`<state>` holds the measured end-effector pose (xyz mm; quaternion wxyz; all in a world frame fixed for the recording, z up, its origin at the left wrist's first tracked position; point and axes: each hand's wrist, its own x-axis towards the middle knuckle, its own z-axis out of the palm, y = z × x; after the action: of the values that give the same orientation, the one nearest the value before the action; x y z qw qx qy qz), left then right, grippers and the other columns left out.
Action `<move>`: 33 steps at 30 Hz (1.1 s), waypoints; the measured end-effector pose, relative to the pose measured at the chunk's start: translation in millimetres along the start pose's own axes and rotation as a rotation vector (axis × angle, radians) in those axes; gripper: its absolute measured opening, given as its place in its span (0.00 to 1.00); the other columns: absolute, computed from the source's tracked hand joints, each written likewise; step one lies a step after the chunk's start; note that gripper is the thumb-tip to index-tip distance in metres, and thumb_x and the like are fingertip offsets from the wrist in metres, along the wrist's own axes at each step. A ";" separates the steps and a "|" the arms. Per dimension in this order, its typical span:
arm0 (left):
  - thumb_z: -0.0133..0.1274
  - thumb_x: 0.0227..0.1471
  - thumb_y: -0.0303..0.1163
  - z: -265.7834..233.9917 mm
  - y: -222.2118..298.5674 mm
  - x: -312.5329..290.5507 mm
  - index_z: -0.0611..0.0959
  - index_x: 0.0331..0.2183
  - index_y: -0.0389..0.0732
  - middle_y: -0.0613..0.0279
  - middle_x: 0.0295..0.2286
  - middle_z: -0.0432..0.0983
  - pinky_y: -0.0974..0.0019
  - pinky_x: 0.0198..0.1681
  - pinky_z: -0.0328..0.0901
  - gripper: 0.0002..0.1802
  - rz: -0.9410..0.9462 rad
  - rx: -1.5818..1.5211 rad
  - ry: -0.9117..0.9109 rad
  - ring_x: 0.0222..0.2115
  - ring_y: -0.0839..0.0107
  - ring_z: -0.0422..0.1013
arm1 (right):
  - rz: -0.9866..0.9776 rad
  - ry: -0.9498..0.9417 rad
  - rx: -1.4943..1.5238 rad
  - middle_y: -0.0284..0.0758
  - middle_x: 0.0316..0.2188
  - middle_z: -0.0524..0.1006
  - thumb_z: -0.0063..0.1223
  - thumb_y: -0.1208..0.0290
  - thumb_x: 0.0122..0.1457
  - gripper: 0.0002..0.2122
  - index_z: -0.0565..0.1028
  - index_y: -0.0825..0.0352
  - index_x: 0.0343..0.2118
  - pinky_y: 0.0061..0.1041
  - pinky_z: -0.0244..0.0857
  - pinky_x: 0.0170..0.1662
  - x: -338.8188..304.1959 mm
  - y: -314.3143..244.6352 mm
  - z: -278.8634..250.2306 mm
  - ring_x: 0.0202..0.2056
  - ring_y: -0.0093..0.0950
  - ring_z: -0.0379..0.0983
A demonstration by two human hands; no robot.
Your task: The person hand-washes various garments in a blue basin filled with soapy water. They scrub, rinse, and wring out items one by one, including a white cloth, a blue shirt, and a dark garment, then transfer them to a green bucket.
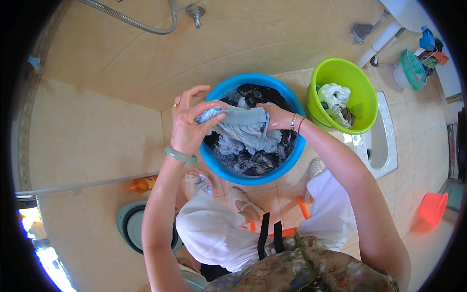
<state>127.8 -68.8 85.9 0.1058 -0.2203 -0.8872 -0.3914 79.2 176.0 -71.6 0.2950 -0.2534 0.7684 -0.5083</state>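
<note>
A wet light blue garment [243,127] is stretched between my two hands above a round blue basin [228,176]. My left hand [190,117] pinches its left end between thumb and fingers, at the basin's left rim. On the other side, my right hand [278,118] grips the garment's right end, its fingertips partly hidden by the cloth. The lower folds of the garment hang down into the basin. Dark wet clothes [255,165] lie beneath it in sudsy water.
A lime green bucket [367,114] holding white and dark cloths stands right of the basin, beside a white squat toilet [389,146]. A red bucket [433,209] is at far right. Left of my legs are an orange bottle [142,184] and a grey-green basin [125,224].
</note>
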 end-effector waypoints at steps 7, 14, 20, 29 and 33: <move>0.63 0.47 0.31 27.1 -85.2 -30.0 0.83 0.37 0.38 0.62 0.31 0.79 0.69 0.42 0.66 0.13 -0.492 -0.177 0.130 0.34 0.74 0.73 | 0.272 0.089 0.625 0.35 0.39 0.75 0.69 0.71 0.40 0.29 0.65 0.62 0.46 0.20 0.64 0.31 -19.7 10.4 -19.9 0.36 0.21 0.71; 0.63 0.45 0.31 36.4 -98.7 -44.4 0.83 0.35 0.38 0.59 0.30 0.79 0.67 0.40 0.67 0.13 -0.479 -0.184 0.176 0.33 0.70 0.74 | 0.157 0.073 -0.324 0.47 0.39 0.77 0.64 0.70 0.43 0.25 0.70 0.67 0.47 0.34 0.69 0.48 -25.6 -4.1 -0.3 0.44 0.41 0.74; 0.61 0.46 0.34 23.7 -85.1 -52.1 0.79 0.42 0.40 0.51 0.30 0.78 0.56 0.37 0.69 0.20 -0.135 0.619 -0.227 0.29 0.57 0.75 | 0.209 0.420 -0.627 0.50 0.38 0.77 0.53 0.74 0.48 0.09 0.79 0.68 0.33 0.42 0.68 0.44 -23.2 2.2 -7.9 0.42 0.46 0.74; 0.42 0.56 0.31 51.1 -80.5 -40.9 0.75 0.43 0.42 0.52 0.28 0.73 0.62 0.18 0.73 0.14 -1.040 -0.455 0.073 0.18 0.61 0.74 | -0.090 0.314 0.420 0.30 0.36 0.76 0.52 0.82 0.49 0.21 0.75 0.62 0.48 0.18 0.66 0.24 -30.3 -75.7 -1.3 0.27 0.18 0.71; 0.39 0.57 0.28 58.3 -86.6 -40.5 0.74 0.43 0.45 0.55 0.24 0.71 0.59 0.19 0.74 0.13 -0.911 -0.438 0.113 0.18 0.62 0.72 | -0.024 0.306 0.595 0.27 0.39 0.73 0.51 0.84 0.47 0.23 0.76 0.59 0.48 0.16 0.65 0.27 -36.4 -71.5 -16.1 0.33 0.17 0.70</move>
<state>121.5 -89.7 -24.0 -0.0766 0.1934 -0.7831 -0.5861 99.6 185.9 7.0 0.2312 -0.0860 0.6188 -0.7458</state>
